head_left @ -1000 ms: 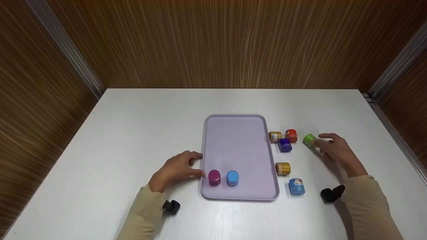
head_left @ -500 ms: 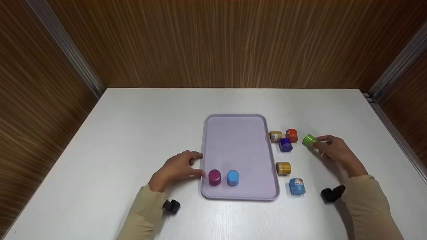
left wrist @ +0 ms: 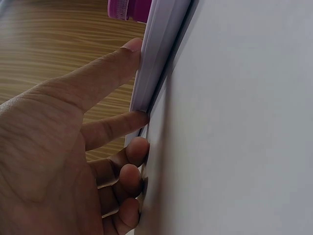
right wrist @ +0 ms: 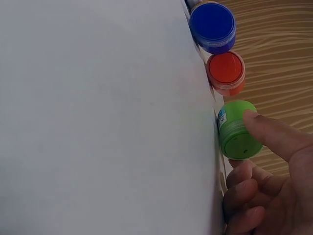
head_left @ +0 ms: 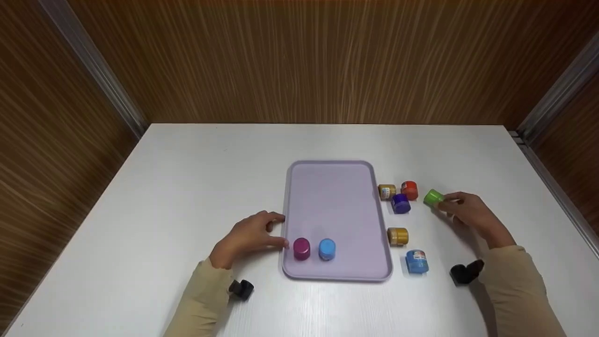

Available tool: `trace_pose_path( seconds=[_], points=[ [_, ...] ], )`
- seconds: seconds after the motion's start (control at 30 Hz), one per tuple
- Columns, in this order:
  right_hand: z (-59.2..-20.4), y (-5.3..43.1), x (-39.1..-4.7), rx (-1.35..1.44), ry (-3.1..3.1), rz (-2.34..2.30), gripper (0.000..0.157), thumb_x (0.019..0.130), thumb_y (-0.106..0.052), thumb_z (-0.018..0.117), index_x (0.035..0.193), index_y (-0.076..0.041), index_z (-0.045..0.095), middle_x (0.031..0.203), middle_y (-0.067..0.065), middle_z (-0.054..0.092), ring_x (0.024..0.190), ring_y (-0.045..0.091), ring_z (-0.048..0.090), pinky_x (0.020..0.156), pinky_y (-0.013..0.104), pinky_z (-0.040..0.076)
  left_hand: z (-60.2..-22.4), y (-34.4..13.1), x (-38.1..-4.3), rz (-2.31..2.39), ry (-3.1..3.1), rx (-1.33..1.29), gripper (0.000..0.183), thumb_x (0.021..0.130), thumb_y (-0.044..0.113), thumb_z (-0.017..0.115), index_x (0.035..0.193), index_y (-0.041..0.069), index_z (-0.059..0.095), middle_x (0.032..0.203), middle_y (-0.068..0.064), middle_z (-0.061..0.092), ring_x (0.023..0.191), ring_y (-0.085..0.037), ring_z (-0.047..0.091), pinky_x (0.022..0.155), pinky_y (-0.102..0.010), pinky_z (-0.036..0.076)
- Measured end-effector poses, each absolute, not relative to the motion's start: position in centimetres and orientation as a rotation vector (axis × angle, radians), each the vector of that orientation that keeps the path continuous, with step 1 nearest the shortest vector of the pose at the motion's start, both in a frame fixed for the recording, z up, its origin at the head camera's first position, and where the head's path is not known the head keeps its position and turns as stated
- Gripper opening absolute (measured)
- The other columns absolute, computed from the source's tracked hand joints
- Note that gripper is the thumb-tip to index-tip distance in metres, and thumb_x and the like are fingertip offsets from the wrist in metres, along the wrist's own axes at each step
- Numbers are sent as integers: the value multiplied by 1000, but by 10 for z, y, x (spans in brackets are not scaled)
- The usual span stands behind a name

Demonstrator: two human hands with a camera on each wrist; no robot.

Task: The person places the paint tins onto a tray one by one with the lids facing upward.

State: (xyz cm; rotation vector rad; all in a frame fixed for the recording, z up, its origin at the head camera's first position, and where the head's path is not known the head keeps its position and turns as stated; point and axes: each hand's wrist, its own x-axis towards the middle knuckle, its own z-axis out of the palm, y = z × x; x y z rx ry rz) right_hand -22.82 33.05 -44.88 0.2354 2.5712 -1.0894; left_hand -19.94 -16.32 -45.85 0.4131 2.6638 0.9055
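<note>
My right hand [head_left: 470,214] pinches a small green paint jar [head_left: 433,197] between thumb and index finger. The jar lies on its side on the table; in the right wrist view its round end [right wrist: 240,146] faces the camera. My left hand [head_left: 250,236] is at the left rim of a lilac tray [head_left: 334,201], its thumb on the rim and its index fingertip against the outer edge. Loosely bent, the other fingers touch down by the table in the left wrist view. Near that thumb, a magenta jar [head_left: 302,249] and a light blue jar [head_left: 327,249] stand on the tray.
Right of the tray lie a gold jar [head_left: 387,192], a red jar [head_left: 409,190] and a purple-blue jar [head_left: 400,204] in a cluster. Nearer are an ochre jar [head_left: 398,237] by the rim and a blue jar [head_left: 417,261]. Wood-grain panels [head_left: 323,61] enclose the white table.
My right index finger has come down onto the green jar, which has turned slightly. The left hand, tray and other jars stay as they were.
</note>
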Motion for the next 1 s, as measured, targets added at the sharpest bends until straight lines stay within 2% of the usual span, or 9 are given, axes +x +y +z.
trace_pose_path(
  seconds=[0.33,0.7,1.0],
  points=[
    [-447,329,-228,239,2577,-1097,69,94,-43,55,138,9,40,106,12,55,82,14,49,68,25,46,-458,-164,-199,908,2673,434,66,72,45,81,128,15,62,88,0,51,82,-15,46,71,-31,37],
    [-445,332,-224,228,2547,-1195,69,95,-41,55,139,10,36,87,0,55,71,8,48,64,25,46,-458,-163,-198,897,2668,420,70,72,45,81,131,15,60,89,0,53,84,-16,47,73,-32,39],
    [-432,333,-220,201,2590,-1214,69,96,-40,54,139,10,36,91,2,53,71,7,49,63,25,47,-457,-161,-200,869,2680,433,70,72,46,81,131,15,60,88,0,52,83,-14,47,72,-31,38]
  ],
)
